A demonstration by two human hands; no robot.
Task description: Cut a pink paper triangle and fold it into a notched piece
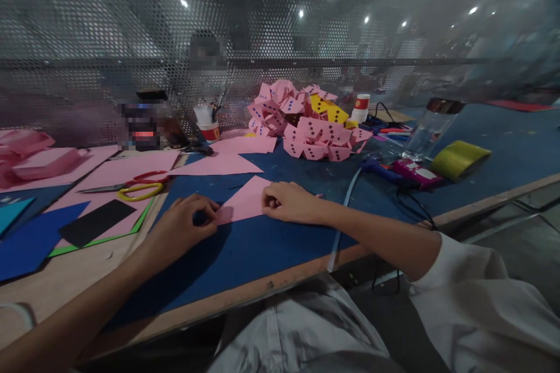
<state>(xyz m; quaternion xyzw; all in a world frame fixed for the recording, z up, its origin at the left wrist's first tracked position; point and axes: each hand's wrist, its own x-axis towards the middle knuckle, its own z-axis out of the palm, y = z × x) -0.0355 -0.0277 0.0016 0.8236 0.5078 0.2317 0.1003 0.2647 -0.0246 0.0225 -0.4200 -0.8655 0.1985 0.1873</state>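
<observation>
A pink sheet of paper (245,201), seen as a triangle with its peak away from me, lies on the blue table mat (245,250). At its left corner, the thumb and fingertips of my left hand (186,224) close on the edge. My right hand (291,203) rests on the sheet's right part, fingers curled in and pressing it, and covers that side. Just beyond lie larger pink sheets (219,164). Scissors (144,185) with red and yellow handles lie on pink paper to the left.
Folded pink paper pieces with dark dots (319,137) are heaped at the back. On the right are a glue gun (380,169), a glass bottle (431,128) and a yellow roll (461,160). Blue paper (39,242) and a black card (97,221) lie left. A perforated metal screen (262,23) stands behind.
</observation>
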